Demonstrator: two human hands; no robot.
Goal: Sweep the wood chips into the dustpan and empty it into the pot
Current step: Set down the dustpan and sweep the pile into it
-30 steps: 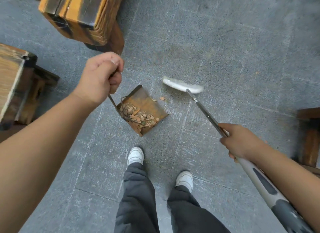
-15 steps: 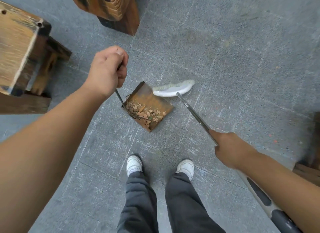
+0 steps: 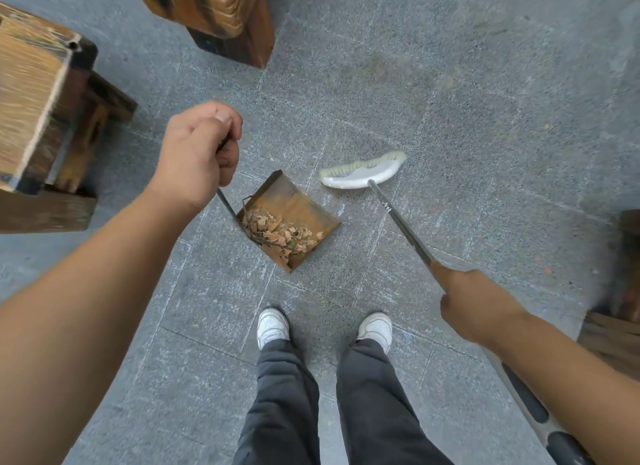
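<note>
The left hand (image 3: 197,156) grips the thin handle of the rusty dustpan (image 3: 294,208), which rests on the stone floor (image 3: 450,83) holding wood chips (image 3: 277,230). The right hand (image 3: 478,305) grips the broom (image 3: 363,173) shaft, its head just beside the pan's mouth.

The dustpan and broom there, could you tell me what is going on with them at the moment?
A person is sweeping up on a grey stone floor. The left hand grips the thin handle of a rusty dustpan, which already holds a heap of wood chips at its back. The right hand holds the broom's shaft, and the broom head rests just beyond the pan's open edge. No pot is in view.
</note>
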